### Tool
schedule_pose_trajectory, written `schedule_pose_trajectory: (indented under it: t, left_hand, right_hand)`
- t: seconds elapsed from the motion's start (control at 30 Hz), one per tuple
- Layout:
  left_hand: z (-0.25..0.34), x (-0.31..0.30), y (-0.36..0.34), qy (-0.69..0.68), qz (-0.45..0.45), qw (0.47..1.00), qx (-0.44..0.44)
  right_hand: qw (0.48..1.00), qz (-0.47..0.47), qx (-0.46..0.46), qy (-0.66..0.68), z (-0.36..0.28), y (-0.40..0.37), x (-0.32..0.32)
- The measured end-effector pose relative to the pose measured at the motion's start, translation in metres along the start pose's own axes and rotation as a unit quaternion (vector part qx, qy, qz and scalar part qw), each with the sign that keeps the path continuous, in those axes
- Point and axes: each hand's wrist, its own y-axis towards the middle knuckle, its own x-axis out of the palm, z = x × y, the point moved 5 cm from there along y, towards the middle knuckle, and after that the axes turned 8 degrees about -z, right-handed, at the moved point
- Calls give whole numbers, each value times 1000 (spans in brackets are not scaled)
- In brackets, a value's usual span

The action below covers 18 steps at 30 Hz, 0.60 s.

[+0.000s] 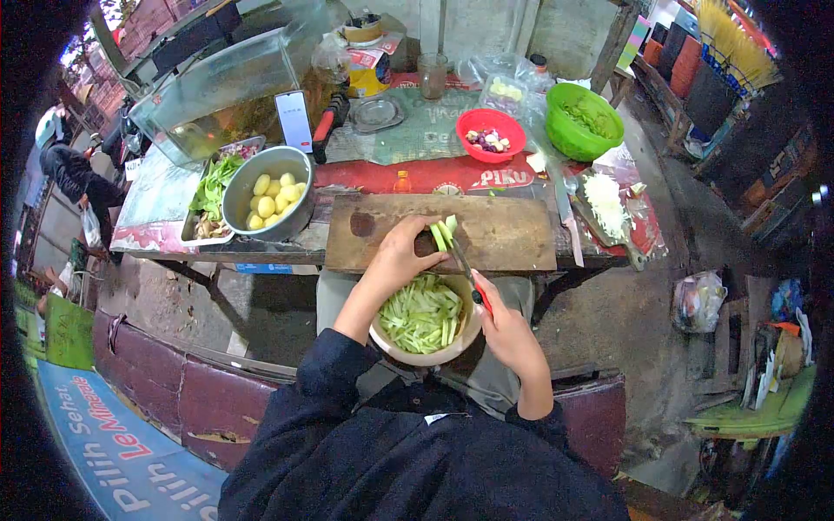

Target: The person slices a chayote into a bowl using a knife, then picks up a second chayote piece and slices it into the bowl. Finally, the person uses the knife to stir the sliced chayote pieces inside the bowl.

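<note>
Pale green vegetable pieces (445, 234) are pinched between the thumb and bent fingers of the left hand (407, 252) over the near part of a wooden board (512, 230), as the right hand (506, 326) closes around the red-and-black handle of a knife (462, 255), its blade angled up to the pieces. Whether the edge touches them cannot be told. Just below both hands, a beige bowl (473, 328) holds a heap of cut green strips (420, 314). Well to the left of the left hand, a grey pot (293, 228) carries peeled potatoes (276, 198), with a tray (193, 235) of leafy greens (215, 184) beside it and a phone (294, 122) propped upright behind. Beyond the right hand, past the board, sit a red bowl (508, 155) of purple and white pieces (488, 140) and, farther right, a green bowl (586, 148) of green food (587, 119). Up and to the right of the same hand, a second knife (568, 221) lies near shredded white food (605, 204) on a small cutting board (637, 255)
</note>
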Motion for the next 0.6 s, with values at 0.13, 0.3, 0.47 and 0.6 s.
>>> schedule_pose_trajectory:
  t: [0.13,0.3,0.47,0.6]
  left_hand:
    - [8,-7,-4,-10,-4,1000,-7]
    - [13,-24,-18,-29,-12,997,-67]
    - [10,-34,-35,4,11,999,-44]
    - [6,-41,-52,1,20,994,-106]
  right_hand:
    - [1000,13,17,5,-1,1,-3]
    - [1000,9,10,-1,-1,3,0]
    - [1000,-3,8,6,-3,1,4]
    - [996,40,-82,-18,-2,1,8]
